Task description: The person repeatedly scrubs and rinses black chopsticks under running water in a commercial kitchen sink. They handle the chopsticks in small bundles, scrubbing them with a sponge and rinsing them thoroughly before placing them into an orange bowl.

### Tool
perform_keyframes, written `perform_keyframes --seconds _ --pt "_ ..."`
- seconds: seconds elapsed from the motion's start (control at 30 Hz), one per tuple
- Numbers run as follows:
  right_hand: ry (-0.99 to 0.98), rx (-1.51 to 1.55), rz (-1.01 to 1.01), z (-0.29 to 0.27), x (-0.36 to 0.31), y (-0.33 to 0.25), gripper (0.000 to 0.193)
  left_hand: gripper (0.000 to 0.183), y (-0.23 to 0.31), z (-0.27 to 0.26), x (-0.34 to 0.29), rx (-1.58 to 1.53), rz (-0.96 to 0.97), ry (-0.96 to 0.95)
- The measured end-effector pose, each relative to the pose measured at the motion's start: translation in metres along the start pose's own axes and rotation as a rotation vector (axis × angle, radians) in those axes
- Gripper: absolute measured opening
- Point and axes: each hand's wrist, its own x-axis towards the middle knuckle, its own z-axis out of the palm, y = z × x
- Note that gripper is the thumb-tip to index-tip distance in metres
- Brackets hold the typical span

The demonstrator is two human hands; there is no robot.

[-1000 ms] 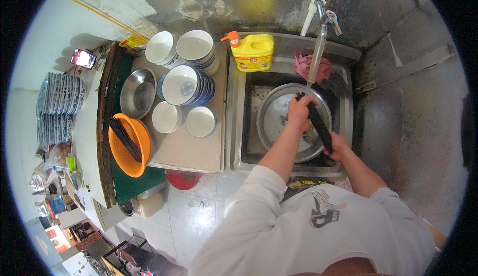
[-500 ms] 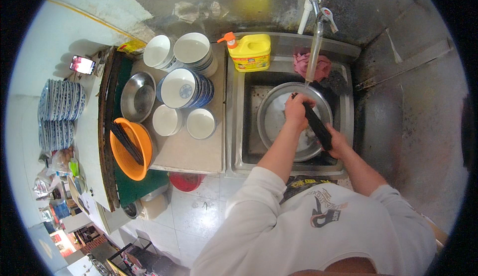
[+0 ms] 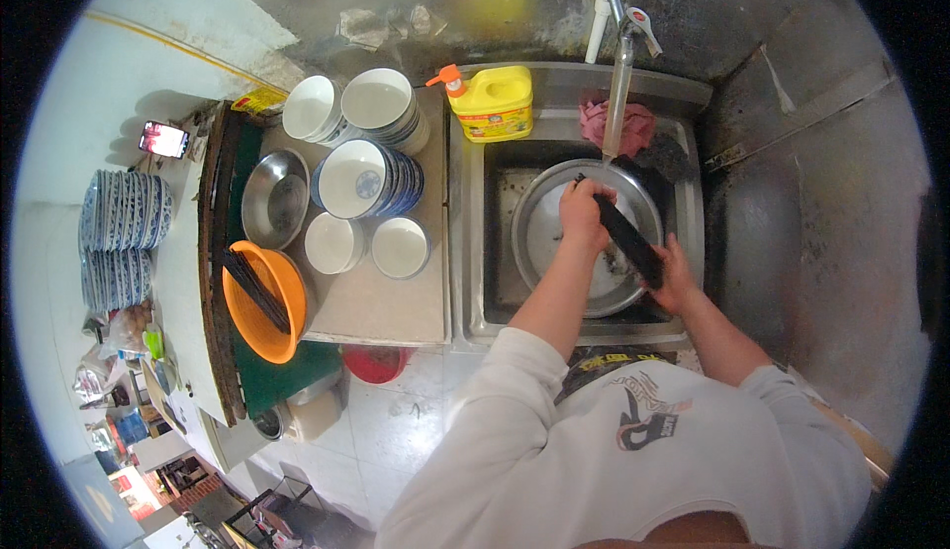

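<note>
A bundle of black chopsticks (image 3: pixel 630 242) slants over a round metal basin (image 3: pixel 529 214) in the steel sink (image 3: pixel 497 297). My left hand (image 3: pixel 584 214) is closed round the upper left end of the bundle, just under the tap (image 3: pixel 619 103). At the lower right end, my right hand (image 3: pixel 679 282) holds the chopsticks, with one finger pointing up beside them; part of its grip is hidden. Inside the basin, a pale surface shows behind the bundle. Whether water runs from the spout is hard to make out.
Behind the sink's left edge stands a yellow pump bottle (image 3: pixel 498 108), with a pink cloth (image 3: pixel 618 128) near the spout. Stacked bowls (image 3: pixel 358 178), a steel bowl (image 3: pixel 259 198) and an orange basket (image 3: pixel 287 282) holding dark chopsticks (image 3: pixel 255 294) occupy the left counter.
My right hand has shifted slightly along the lower end of the chopsticks, and its finger now points up. My left hand keeps its hold near the tap. The view has tilted a little.
</note>
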Motion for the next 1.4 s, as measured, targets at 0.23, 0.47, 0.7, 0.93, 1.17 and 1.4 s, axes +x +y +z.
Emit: perform_keyframes --seconds 0.23,0.47,0.7,0.93,1.17,1.4 --pt "-0.013 -0.123 -0.023 -0.023 0.026 0.003 0.033 0.017 0.001 0.026 -0.017 0.07 -0.01 -0.033" --pt "0.053 -0.089 -0.12 -0.009 0.012 0.01 0.034 0.014 -0.002 0.005 0.002 -0.027 -0.006 0.054" --pt "-0.074 -0.141 0.031 0.004 -0.005 0.007 0.033 0.015 0.002 0.017 -0.01 0.074 -0.089 0.057" --pt "0.075 -0.122 -0.056 -0.033 0.034 0.003 0.031 0.012 -0.012 0.02 -0.018 0.082 0.015 -0.009" --pt "-0.047 -0.139 0.07 -0.016 0.016 0.015 0.04 0.011 -0.005 0.006 -0.007 0.09 -0.012 0.156" --pt "0.115 -0.314 0.013 -0.037 0.025 -0.003 0.031 0.019 0.024 0.049 -0.061 0.193 -0.106 0.106"
